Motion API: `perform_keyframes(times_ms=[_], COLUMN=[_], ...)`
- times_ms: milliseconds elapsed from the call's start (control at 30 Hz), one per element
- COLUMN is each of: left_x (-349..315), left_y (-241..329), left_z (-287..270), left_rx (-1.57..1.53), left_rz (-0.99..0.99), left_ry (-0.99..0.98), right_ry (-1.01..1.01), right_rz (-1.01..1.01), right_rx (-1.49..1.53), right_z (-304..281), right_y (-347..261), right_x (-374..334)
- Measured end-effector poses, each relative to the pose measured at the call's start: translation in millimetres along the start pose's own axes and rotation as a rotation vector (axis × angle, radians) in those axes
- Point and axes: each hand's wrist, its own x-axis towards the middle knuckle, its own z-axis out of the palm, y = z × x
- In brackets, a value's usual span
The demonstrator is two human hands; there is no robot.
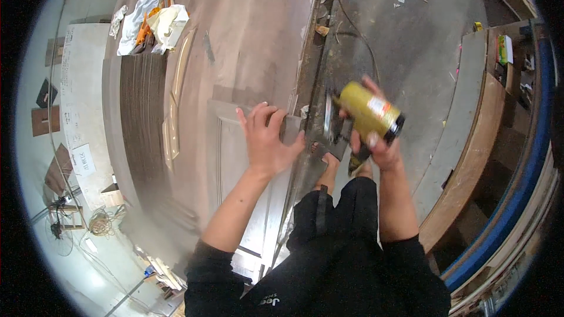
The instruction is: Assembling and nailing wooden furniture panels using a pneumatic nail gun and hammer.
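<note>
Black cloth of my shirt [329, 276] fills the bottom of the head view, with my black shorts [352, 205] just beyond it and a bare foot in a sandal [329, 167] on the floor below.

To the left of my legs, a grey panelled door [232, 147] lies on the desk [247, 29], along its right edge at the end nearest me. My left hand [267, 147] is over that door, palm down; its fingers are spread and bent, the thumb apart from the rest, gripping nothing that I can see. Whether the fingertips touch the wood, I cannot tell.

Off the desk's right edge, over the floor [435, 70], my right hand [385, 155] has its fingers closed round a yellow-green tool [363, 108] with a black end. The tool is blurred, and I hold it tilted, well apart from the door. A dark hose [369, 47] curves over the floor beyond it.

Along the left edge of the desk, a stack of dark brown strips [142, 111] carries crumpled white sheeting [141, 17] and an orange object [143, 34] at its far end. Just beside the stack runs a pale moulding [174, 123]; a thin grey blade [208, 47] lies farther in from the edge.
</note>
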Motion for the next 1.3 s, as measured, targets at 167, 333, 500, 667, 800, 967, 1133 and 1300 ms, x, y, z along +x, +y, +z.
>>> perform_keyframes(times_ms=[167, 333, 500, 667, 800, 967, 1133, 1300], left_x=[-2.0, -0.8, 0.0, -0.6, -1.2, -0.7, -0.7, -0.3], left_y=[-2.8, -4.5, -3.9, -4.1, -5.2, -4.7, -4.0, -2.5], left_z=[-1.6, -0.2, 1.5, 0.0, -0.9, -1.8, -0.4, 1.6], left_rx=[0.017, 0.055, 0.048, 0.059, 0.054, 0.061, 0.065, 0.044], left_rz=[-0.012, 0.017, 0.011, 0.01, 0.012, 0.018, 0.013, 0.01], left_ry=[-0.027, -0.056, -0.063, -0.062, -0.071, -0.075, -0.084, -0.076], right_ry=[0.044, 0.049, -0.044, -0.057, -0.047, -0.073, -0.091, -0.09], right_rz=[0.146, 0.15, 0.095, 0.083, 0.146, 0.121, 0.135, 0.134], right_rx=[0.311, 0.488, 0.385, 0.388, 0.421, 0.43, 0.424, 0.389], right_z=[-3.6, -4.9, -10.7, -12.7, -10.6, -12.0, -14.4, -22.6], right_y=[69.0, 107.2, 115.0, 118.5, 111.4, 115.3, 115.1, 120.5], right_x=[-52.1, -58.5, -56.5, -54.1, -53.1, -54.5, -54.8, -62.5])
